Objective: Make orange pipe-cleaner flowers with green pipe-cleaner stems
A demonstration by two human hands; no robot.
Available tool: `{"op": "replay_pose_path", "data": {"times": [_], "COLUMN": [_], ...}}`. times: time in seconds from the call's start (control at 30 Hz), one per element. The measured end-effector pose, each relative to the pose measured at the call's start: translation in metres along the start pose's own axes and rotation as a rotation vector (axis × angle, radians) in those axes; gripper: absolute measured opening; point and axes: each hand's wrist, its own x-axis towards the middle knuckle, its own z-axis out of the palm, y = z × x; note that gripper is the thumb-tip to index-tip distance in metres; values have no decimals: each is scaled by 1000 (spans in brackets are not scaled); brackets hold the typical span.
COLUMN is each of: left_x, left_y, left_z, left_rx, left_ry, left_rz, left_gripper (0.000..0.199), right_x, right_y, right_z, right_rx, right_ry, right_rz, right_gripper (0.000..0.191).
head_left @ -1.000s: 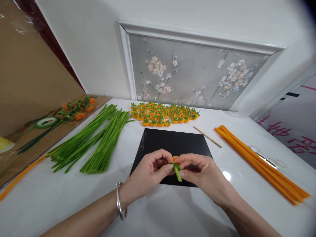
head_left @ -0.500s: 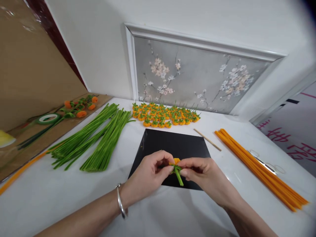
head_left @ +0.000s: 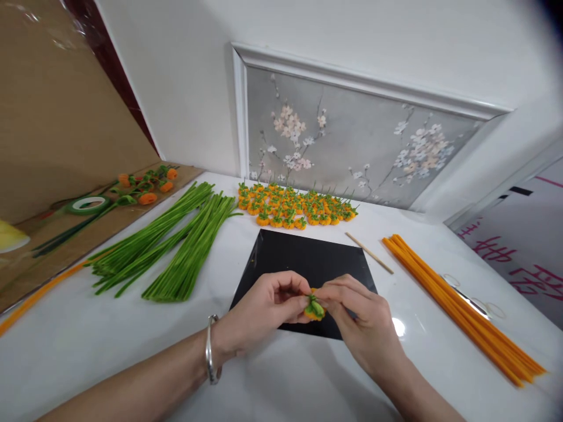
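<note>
A small orange piece with a green top and stem [head_left: 315, 309] is held between both hands above a black mat [head_left: 308, 252]. My left hand [head_left: 275, 302] pinches it from the left, thumb and index finger closed at its green part. From the right, my right hand [head_left: 358, 308] has its thumb and fingertips pressed on the same green part. The green stem now points toward the camera. Behind the mat stand rows of similar orange pieces with green tops [head_left: 299, 205].
Green fuzzy stems [head_left: 189, 252] lie on the left, orange ones [head_left: 457, 305] on the right beside scissors [head_left: 470, 302]. A thin stick [head_left: 369, 253] lies past the mat. Green tape [head_left: 88, 204] and orange flowers [head_left: 147, 198] rest on cardboard at the far left.
The orange piece has tilted, so its green stem looks shorter and faces the camera. My right hand has turned, with its fingers now higher over the piece. The view has shifted slightly.
</note>
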Motion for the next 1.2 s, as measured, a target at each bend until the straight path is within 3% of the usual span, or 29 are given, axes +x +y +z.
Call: {"op": "replay_pose_path", "data": {"times": [0.2, 0.37, 0.43, 0.57, 0.8, 0.87, 0.97, 1.07, 1.13, 1.2], "left_x": [0, -3, -3, -1, 3, 3, 2, 0, -1, -4], "left_y": [-2, -3, -4, -6, -2, -2, 0, 2, 3, 2], "left_z": [0, -1, -1, -1, -3, -4, -4, -3, -2, -2], "left_rx": [30, 553, 661, 527, 99, 40, -23, 30, 188, 448], "left_ry": [14, 182, 191, 134, -25, -35, -40, -34, 29, 122], "left_rz": [100, 440, 491, 359, -12, -57, -83, -15, 151, 377], "left_gripper": [14, 9, 11, 9, 18, 20, 21, 18, 13, 9], "right_x": [1, 2, 1, 1, 2, 2, 0, -1, 0, 1], "right_y": [4, 1, 0, 0, -1, -3, -4, -3, -3, -4], "right_z": [-1, -5, -4, -3, -2, -1, -2, -6, -9, -11], "right_rx": [5, 113, 75, -57, -89, -122, -209, -212, -115, 62], "right_ry": [49, -27, -38, -55, -99, -85, -61, -53, -36, -73], "right_rz": [85, 267, 235, 53, 82, 30, -176, -287, -147, 157], "right_gripper": [16, 10, 10, 19, 18, 19, 23, 22, 16, 17]}}
